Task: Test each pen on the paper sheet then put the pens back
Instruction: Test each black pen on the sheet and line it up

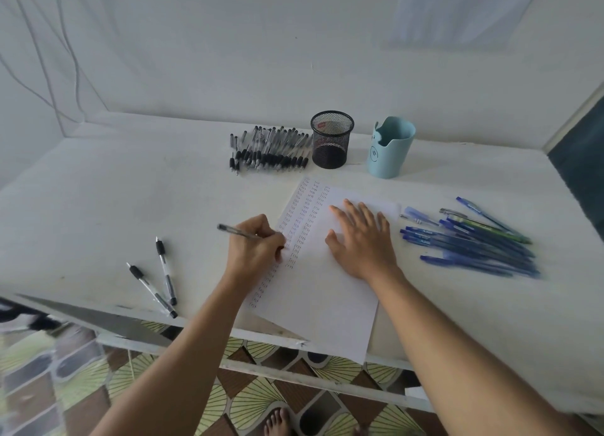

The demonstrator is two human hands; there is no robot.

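My left hand (258,251) pinches a clear-barrelled black pen (236,231), tip at the white paper sheet (322,301) overhanging the near edge of the white worktop (98,206); my right hand (363,239) lies flat on it, fingers spread (steadying it, I judge).

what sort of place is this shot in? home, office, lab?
Most likely a room at home, not an office: a plain white table pushed against a bare white wall, patterned floor tiles below, and a bare foot on them.

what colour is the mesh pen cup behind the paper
Black, with something red showing inside; the mesh pen cup shows in the head view.
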